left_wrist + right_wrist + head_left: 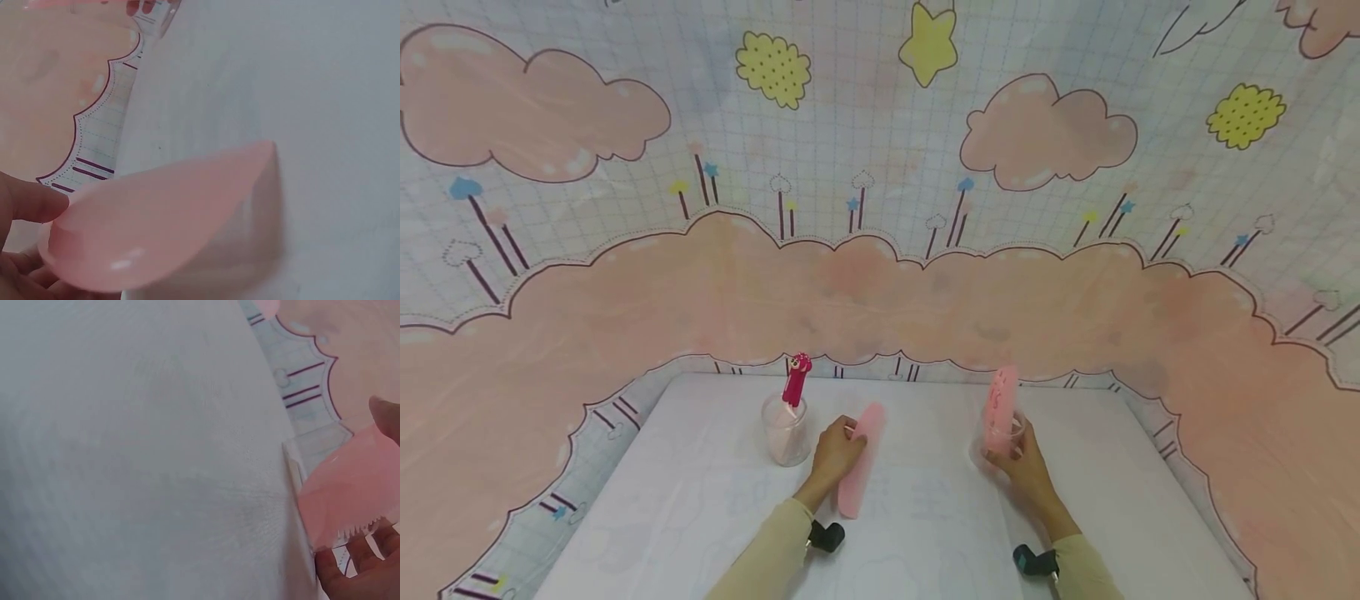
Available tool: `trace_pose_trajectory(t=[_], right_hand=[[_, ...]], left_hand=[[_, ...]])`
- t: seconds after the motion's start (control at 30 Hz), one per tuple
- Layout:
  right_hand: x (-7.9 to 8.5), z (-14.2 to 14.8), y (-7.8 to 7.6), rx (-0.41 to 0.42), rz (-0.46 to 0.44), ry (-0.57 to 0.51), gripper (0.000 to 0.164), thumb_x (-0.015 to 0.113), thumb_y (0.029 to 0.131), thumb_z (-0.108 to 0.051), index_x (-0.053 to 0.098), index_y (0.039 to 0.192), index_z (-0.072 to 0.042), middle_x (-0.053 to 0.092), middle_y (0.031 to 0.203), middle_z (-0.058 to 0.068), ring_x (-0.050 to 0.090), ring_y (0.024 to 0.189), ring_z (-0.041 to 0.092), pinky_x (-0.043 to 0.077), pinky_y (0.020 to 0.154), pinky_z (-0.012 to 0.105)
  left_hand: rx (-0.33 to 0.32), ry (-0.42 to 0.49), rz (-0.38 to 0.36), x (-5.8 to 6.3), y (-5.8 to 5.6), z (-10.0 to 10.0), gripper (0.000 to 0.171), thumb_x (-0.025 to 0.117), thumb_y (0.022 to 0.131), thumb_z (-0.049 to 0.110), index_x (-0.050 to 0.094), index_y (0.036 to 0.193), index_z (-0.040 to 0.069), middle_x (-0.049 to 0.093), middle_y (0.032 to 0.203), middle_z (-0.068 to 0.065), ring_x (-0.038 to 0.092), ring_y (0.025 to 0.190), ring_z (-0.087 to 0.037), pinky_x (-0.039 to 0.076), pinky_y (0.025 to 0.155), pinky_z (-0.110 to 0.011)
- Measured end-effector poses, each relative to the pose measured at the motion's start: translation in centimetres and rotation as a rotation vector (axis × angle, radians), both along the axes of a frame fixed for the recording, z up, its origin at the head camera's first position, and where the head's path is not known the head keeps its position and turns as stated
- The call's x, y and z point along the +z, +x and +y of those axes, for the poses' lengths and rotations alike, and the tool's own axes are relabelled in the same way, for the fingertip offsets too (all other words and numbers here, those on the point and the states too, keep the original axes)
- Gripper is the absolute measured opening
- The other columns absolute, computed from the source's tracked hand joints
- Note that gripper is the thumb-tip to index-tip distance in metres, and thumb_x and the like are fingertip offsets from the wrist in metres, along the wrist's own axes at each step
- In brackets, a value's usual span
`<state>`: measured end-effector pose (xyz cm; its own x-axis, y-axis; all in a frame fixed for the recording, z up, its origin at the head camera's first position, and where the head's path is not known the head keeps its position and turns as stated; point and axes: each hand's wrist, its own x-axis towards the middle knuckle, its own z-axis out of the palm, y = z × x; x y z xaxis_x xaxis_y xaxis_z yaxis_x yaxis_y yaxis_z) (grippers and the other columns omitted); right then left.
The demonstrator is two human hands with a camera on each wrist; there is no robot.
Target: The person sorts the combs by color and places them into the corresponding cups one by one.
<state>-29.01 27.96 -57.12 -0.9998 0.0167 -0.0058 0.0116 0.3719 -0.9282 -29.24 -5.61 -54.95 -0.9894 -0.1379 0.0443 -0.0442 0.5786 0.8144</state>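
Observation:
My left hand [837,454] pinches a long, smooth pink strip [867,471], curved like a shoehorn. In the left wrist view the strip [150,225] lies between the thumb above and the fingers below, its far end narrowing over the white surface. On the right, my right hand [1028,473] grips a clear cup [977,452] with a pink comb [1001,402] standing in it, dark marks on its upper part. The right wrist view shows the comb [350,487] through the clear wall, teeth toward the curled fingers, thumb on the opposite side.
Left of my left hand stands another clear cup [786,450] holding a red, toy-topped item [795,383] on a pale stem. Both cups are on a white tabletop [917,533]. Behind it rises a patterned backdrop [880,300] with pink clouds.

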Motion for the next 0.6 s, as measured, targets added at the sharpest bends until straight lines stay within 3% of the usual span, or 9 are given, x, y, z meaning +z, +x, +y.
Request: trace_pose_trajectory(t=[0.33,0.6], right_hand=[[0.2,-0.1,0.1,-0.011,0.017,0.014,0.102,0.076,0.085,-0.036,0.006,0.158,-0.024,0.03,0.156,0.02,0.032,0.144,0.044,0.035,0.113,0.06],[0.3,-0.1,0.2,-0.007,0.021,0.008,0.101,0.076,0.085,-0.035,0.007,0.158,-0.023,0.031,0.155,0.02,0.031,0.144,0.043,0.034,0.113,0.059]], left_hand=[[-0.041,0.063,0.073,1.5,0.5,0.4,0.027,0.067,0.088,0.02,0.061,0.109,0.004,0.066,0.094,-0.012,0.059,0.078,-0.019,0.051,0.062,-0.028],[-0.06,0.098,0.13,2.7,1.2,0.9,0.023,0.067,0.088,0.018,0.061,0.105,0.003,0.067,0.094,-0.013,0.062,0.072,-0.015,0.053,0.058,-0.026]])
